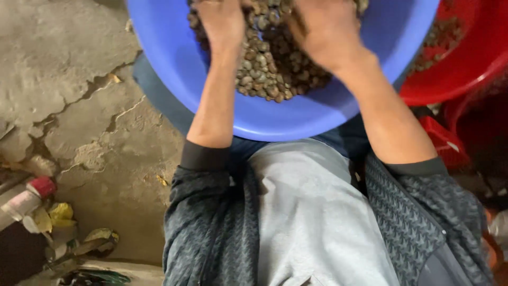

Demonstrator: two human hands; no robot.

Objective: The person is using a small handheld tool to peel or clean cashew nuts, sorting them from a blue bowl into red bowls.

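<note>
A large blue plastic basin (296, 114) rests against my lap, holding a heap of small brown-grey nuts or shells (267, 74). My left hand (221, 21) lies palm down in the heap at the upper left, its fingertips cut off by the frame's top edge. My right hand (324, 32) also presses into the pile from the right, blurred by motion. Whether either hand grips any pieces is hidden. Both forearms are bare below pushed-up dark patterned sleeves.
A red basin (465, 58) with more of the same small pieces stands at the upper right, touching the blue one. Cracked concrete floor (69, 95) spreads at left. A bottle with a red cap (29, 196) and yellow scraps (61, 214) lie at lower left.
</note>
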